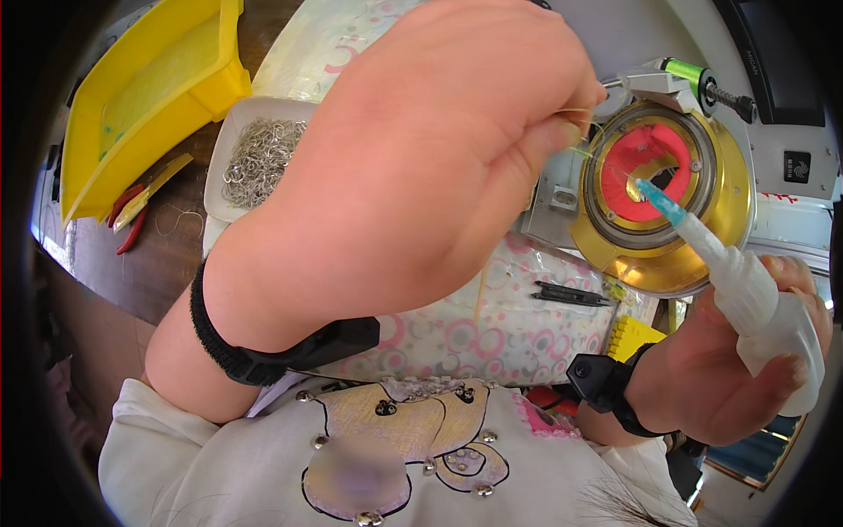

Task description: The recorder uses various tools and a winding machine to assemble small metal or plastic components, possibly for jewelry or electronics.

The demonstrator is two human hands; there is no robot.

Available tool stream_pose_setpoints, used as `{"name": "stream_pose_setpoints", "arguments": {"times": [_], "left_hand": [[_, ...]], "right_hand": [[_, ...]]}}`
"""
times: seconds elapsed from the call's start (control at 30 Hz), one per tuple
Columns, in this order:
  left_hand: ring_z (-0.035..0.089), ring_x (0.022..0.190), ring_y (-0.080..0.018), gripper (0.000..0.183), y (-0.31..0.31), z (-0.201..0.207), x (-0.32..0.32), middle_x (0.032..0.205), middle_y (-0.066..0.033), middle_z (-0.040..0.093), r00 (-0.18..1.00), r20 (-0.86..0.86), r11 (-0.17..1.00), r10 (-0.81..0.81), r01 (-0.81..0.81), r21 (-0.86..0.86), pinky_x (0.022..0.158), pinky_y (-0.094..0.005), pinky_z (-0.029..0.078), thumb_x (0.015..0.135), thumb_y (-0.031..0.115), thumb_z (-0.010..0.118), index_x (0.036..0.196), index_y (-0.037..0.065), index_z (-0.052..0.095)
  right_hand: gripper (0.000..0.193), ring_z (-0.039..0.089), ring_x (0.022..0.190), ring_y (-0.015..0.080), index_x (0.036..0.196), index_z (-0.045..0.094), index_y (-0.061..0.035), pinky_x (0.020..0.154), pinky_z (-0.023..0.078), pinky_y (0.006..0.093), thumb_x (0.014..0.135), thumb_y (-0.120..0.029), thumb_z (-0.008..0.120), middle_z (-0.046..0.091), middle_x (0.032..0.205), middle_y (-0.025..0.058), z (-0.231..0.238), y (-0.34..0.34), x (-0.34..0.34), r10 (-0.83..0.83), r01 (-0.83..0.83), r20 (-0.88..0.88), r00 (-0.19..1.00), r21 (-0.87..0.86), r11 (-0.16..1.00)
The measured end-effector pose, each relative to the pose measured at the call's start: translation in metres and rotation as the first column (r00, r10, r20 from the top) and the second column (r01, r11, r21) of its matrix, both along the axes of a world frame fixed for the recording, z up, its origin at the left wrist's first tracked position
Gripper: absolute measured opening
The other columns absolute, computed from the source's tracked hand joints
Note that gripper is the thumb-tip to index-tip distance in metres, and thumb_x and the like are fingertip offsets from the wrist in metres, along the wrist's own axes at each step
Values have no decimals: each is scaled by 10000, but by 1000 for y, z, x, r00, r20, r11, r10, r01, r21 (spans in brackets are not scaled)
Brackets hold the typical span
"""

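My left hand (pixel 421 167) fills the middle of the view, its thumb and fingers pinched on a thin yellow-green line (pixel 580 151). The line runs toward the pink-lined opening (pixel 619 184) of a round gold machine (pixel 694 263). In my right hand (pixel 702 378) is a translucent squeeze bottle (pixel 764 321) with a narrow teal nozzle tip (pixel 660 202). That tip points into the opening, at a small pale spot near the end of the line. Whether the tip touches anything there I cannot tell.
A white tray (pixel 213 180) of metal fishing hooks (pixel 263 158) stands left of my left forearm. Beyond it are a yellow bin (pixel 158 97) and red-handled pliers (pixel 132 230). Black tweezers (pixel 572 295) lie on the patterned cover (pixel 465 338). A green spool (pixel 689 75) sits atop the machine.
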State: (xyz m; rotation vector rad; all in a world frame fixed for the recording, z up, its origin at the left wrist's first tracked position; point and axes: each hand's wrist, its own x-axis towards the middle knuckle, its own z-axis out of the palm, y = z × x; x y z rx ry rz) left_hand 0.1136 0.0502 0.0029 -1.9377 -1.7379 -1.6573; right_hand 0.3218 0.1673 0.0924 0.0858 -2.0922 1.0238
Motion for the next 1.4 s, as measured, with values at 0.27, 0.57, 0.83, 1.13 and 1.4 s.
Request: {"name": "stream_pose_setpoints", "arguments": {"times": [0.27,0.57,0.83,1.13,1.4], "left_hand": [[552,1062,-287,72,1,-4,-5,1004,-120,630,998,-16,998,58,-58,-11,1014,-469,353,881,42,524,952,46,542],[581,1019,-277,103,2,-8,-10,963,-100,628,991,-43,992,125,-126,-27,995,-473,377,872,66,557,975,62,561],[606,981,-269,132,7,-10,-12,925,-82,626,984,-76,987,160,-161,-13,979,-476,397,864,86,585,996,76,577],[570,1038,-275,110,9,-6,7,972,-98,621,998,-48,996,31,-27,89,993,-467,378,879,76,556,988,65,567],[377,1312,-297,151,2,-7,8,1212,-124,585,994,97,998,-56,53,29,1060,-374,298,957,43,417,1041,-8,532]], "right_hand": [[385,522,997,301,1007,512,100,896,484,379,873,-259,545,489,1024,229,-4,3,1,70,-79,-77,995,-123,989],[385,512,931,239,971,526,89,909,448,385,869,-277,582,506,962,181,-18,12,-4,-333,325,-165,928,-78,943],[403,649,743,268,1038,476,67,647,577,358,938,-320,516,589,929,266,4,53,-5,380,-394,105,919,228,890],[423,554,661,257,939,627,10,709,465,377,891,-394,511,633,815,95,10,-3,84,-128,88,122,984,292,952],[578,562,561,262,1250,384,-85,492,503,354,878,-484,577,577,759,181,-31,-19,152,-458,457,-67,887,279,844]]}}
